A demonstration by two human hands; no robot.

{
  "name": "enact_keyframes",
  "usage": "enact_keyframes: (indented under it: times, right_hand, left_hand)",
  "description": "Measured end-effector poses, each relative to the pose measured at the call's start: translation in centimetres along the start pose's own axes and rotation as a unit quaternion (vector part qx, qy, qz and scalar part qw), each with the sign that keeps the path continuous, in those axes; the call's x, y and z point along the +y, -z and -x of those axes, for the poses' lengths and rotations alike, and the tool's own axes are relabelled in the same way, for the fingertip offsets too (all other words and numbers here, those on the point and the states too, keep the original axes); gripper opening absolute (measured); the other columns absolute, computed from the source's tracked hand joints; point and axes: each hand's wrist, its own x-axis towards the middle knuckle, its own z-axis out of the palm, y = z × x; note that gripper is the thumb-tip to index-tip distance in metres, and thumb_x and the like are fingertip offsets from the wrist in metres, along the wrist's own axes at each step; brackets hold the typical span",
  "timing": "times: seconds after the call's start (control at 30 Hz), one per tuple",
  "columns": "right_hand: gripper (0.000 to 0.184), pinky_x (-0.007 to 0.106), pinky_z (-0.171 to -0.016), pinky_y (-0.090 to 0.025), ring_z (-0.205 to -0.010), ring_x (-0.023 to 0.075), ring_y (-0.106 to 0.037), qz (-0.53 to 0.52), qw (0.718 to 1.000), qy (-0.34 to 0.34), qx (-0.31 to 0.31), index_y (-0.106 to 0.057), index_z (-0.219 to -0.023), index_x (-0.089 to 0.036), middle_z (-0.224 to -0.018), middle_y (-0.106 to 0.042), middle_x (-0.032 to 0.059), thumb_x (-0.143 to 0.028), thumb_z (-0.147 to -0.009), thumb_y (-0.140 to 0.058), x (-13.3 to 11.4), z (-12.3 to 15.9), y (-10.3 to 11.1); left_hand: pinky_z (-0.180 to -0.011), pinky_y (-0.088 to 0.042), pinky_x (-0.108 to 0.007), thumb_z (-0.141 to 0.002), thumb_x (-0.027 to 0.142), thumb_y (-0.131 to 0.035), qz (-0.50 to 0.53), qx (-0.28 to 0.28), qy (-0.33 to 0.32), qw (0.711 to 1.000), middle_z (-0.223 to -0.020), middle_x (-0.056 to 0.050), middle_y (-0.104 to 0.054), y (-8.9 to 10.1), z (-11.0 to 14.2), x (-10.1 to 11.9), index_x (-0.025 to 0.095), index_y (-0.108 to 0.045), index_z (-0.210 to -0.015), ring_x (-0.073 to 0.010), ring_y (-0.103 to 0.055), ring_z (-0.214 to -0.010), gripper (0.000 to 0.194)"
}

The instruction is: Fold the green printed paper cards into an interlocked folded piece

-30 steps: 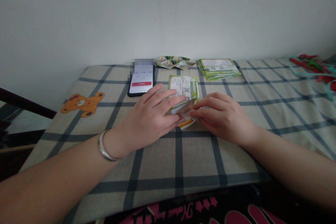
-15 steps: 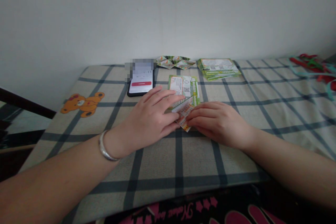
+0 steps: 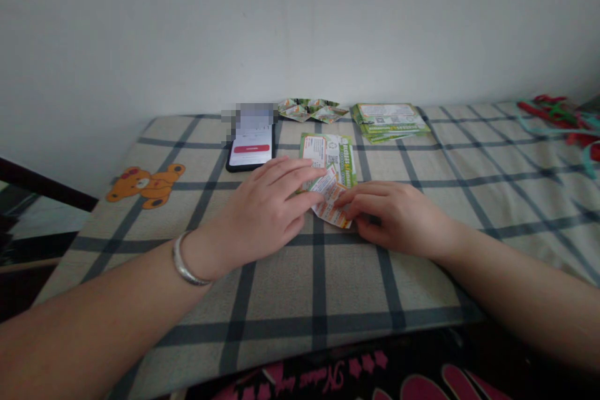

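Note:
A small piece of printed paper [image 3: 334, 207], white and orange with fold creases, lies between my hands near the middle of the table. My left hand [image 3: 274, 203] rests at its left side, fingers stretched out and fingertips touching the paper. At the right edge, my right hand [image 3: 394, 215] has its thumb and fingers closed on the paper; its fingertips are partly hidden. Just behind, and partly covered by the folded paper and my left fingers, is a flat green and white printed card [image 3: 344, 153] with a QR code.
A phone [image 3: 252, 147] with a lit screen lies left of the card. Folded paper pieces [image 3: 295, 110] sit by the wall, with a stack of printed cards [image 3: 391, 117] to their right. Red and green ribbons [image 3: 557, 114] lie far right. The checked tablecloth [image 3: 281, 300] bears a bear picture [image 3: 147, 186].
The folded paper has opened out somewhat and shows more of its creased face. My left fingers have drawn slightly back to the left; my right fingers have shifted along the paper's right edge.

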Motion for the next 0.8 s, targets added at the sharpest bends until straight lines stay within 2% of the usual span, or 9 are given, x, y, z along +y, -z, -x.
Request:
enact_keyframes:
  times: [0.13, 0.27, 0.33, 0.6, 0.8]
  right_hand:
    - [0.022, 0.034, -0.088, -0.051, -0.099, 0.0199, -0.065, 0.003, 1.000, 0.020, -0.015, -0.066, -0.091, -0.018, -0.109, -0.071, 0.0059, -0.007, -0.077, -0.052, 0.07, -0.06, 0.19]
    - [0.040, 0.038, -0.093, -0.048, -0.106, 0.0214, -0.061, 0.008, 0.997, 0.061, -0.039, -0.065, -0.114, -0.021, -0.119, -0.068, 0.0035, -0.007, -0.078, -0.053, 0.10, -0.19, 0.31]
    - [0.043, 0.039, -0.093, -0.047, -0.108, 0.0222, -0.060, 0.014, 0.996, 0.074, -0.046, -0.064, -0.120, -0.023, -0.123, -0.066, 0.0025, -0.009, -0.080, -0.053, 0.08, -0.23, 0.30]
    - [0.025, 0.036, -0.088, -0.046, -0.099, 0.0193, -0.060, -0.028, 0.997, 0.057, -0.034, -0.071, -0.106, -0.021, -0.109, -0.069, 0.0042, -0.017, -0.090, -0.052, -0.02, -0.55, 0.25]
    - [0.023, 0.035, -0.088, -0.045, -0.093, 0.0182, -0.061, -0.059, 0.998, 0.025, -0.029, -0.070, -0.098, -0.018, -0.097, -0.070, 0.0052, -0.014, -0.092, -0.048, 0.13, -0.73, 0.21]
  left_hand:
    - [-0.110, -0.043, -0.048, -0.088, 0.013, -0.059, -0.002, 0.023, -0.010, 1.000, -0.130, -0.008, -0.061, -0.07, -0.10, -0.14, 0.018, -0.070, -0.102, -0.0267, -0.052, -0.126, 0.018]
    - [-0.105, -0.047, -0.048, -0.090, 0.015, -0.059, 0.002, 0.041, -0.019, 0.999, -0.126, -0.008, -0.064, -0.12, -0.22, -0.26, 0.019, -0.070, -0.100, -0.0262, -0.055, -0.120, 0.016]
    - [-0.103, -0.048, -0.048, -0.091, 0.016, -0.059, 0.004, 0.045, -0.022, 0.999, -0.125, -0.008, -0.064, -0.10, -0.20, -0.29, 0.019, -0.070, -0.100, -0.0260, -0.057, -0.118, 0.015]
    - [-0.103, -0.049, -0.050, -0.091, 0.016, -0.057, 0.008, 0.046, -0.032, 0.998, -0.124, -0.009, -0.064, 0.00, -0.25, -0.05, 0.019, -0.071, -0.097, -0.0267, -0.059, -0.115, 0.015]
    - [-0.103, -0.050, -0.047, -0.092, 0.015, -0.055, 0.015, 0.058, -0.042, 0.997, -0.117, -0.008, -0.066, 0.03, -0.42, 0.10, 0.019, -0.072, -0.092, -0.0234, -0.061, -0.111, 0.017]
